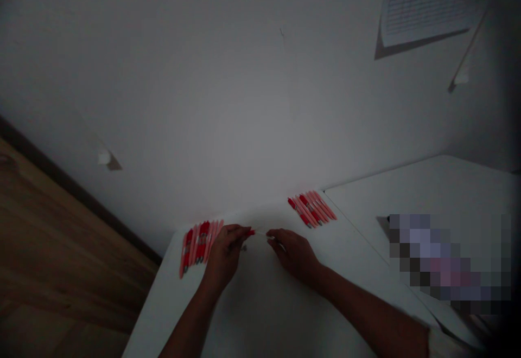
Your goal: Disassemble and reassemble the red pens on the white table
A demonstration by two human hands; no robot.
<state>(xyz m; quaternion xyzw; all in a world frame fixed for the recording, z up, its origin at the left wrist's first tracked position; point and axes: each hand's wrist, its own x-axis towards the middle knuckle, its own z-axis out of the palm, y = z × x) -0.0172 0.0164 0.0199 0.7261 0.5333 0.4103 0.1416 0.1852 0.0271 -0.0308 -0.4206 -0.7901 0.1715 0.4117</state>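
My left hand [225,250] pinches a red pen part [251,232], its end showing past the fingertips. Facing it, my right hand [293,250] has thumb and fingers closed on a thin pale stick, perhaps a pen refill [261,233], that reaches toward the red part. Whether the two parts touch, I cannot tell. Just below my left fingertips is a small grey piece [244,248], too small to name. Beside my left hand lies a row of red and pink pens [199,244]; a second row of pens [312,209] lies beyond my right hand.
The white table [285,314] meets a pale wall [203,103] at the back. A seam separates it from another white tabletop [378,195] on the right, where a blurred-out object [443,263] lies. Wooden panelling [61,238] stands left; a printed sheet [427,5] hangs upper right.
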